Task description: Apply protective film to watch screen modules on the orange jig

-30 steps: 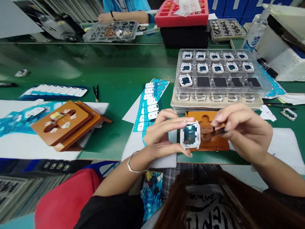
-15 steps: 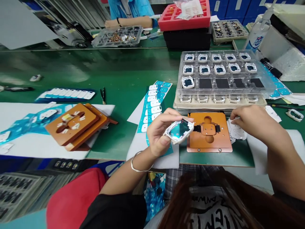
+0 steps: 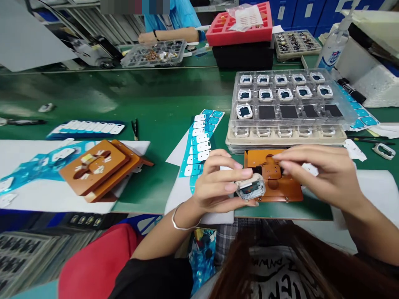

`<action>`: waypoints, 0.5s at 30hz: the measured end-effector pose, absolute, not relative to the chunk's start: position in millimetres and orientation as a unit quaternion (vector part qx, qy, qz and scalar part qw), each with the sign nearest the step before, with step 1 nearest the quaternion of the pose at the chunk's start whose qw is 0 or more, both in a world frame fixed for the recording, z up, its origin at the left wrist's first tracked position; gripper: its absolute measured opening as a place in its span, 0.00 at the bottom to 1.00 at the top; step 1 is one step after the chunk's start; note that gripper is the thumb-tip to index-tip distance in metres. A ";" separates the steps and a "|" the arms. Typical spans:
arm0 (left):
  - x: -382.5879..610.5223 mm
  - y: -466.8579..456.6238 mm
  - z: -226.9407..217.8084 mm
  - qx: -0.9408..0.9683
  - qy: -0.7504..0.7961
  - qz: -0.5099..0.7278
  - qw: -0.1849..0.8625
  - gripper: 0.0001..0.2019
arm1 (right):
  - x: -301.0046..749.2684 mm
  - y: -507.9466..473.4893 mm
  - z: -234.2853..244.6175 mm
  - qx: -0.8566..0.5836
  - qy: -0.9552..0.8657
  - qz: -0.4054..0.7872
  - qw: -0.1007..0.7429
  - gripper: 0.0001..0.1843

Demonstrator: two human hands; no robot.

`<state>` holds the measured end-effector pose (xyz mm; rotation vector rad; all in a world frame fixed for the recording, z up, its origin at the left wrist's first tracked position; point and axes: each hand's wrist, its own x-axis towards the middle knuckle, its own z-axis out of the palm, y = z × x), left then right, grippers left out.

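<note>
a green table (image 3: 137,91), blue boxes (image 3: 282,12) behind, bears a clear tray (image 3: 294,99) and orange fixture (image 3: 288,192). the right hand (image 3: 327,176) (whether it holds anything, i cannot tell) hangs over the fixture; by its left edge, the left hand's (image 3: 213,187) fingers (image 3: 220,176) grip a white case (image 3: 252,189), open face toward the wearer (image 3: 280,268), long axis unclear. a bottle label (image 3: 334,57) is unreadable.

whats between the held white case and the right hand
In the head view, part of the orange fixture shows between the held white case and the right hand.
</note>
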<state>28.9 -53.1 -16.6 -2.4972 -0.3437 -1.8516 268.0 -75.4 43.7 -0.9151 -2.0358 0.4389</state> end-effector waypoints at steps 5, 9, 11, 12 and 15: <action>27.1 -54.3 -18.1 -0.803 -0.135 -0.579 0.027 0.28 | 249.9 -88.3 39.2 -0.252 -0.790 0.331 0.451 0.18; 27.7 -54.7 -14.8 -0.816 -0.131 -0.562 0.043 0.23 | 244.9 -90.2 34.4 -0.239 -0.766 0.341 0.490 0.17; 29.0 -54.7 -12.1 -0.817 -0.131 -0.559 0.049 0.19 | 242.4 -91.4 33.2 -0.231 -0.757 0.341 0.507 0.17; 29.5 -54.8 -11.0 -0.817 -0.127 -0.561 0.051 0.17 | 241.3 -92.3 32.7 -0.231 -0.753 0.339 0.514 0.17; 29.0 -55.6 -11.8 -0.811 -0.101 -0.575 0.051 0.11 | 239.2 -94.7 31.5 -0.239 -0.750 0.329 0.521 0.17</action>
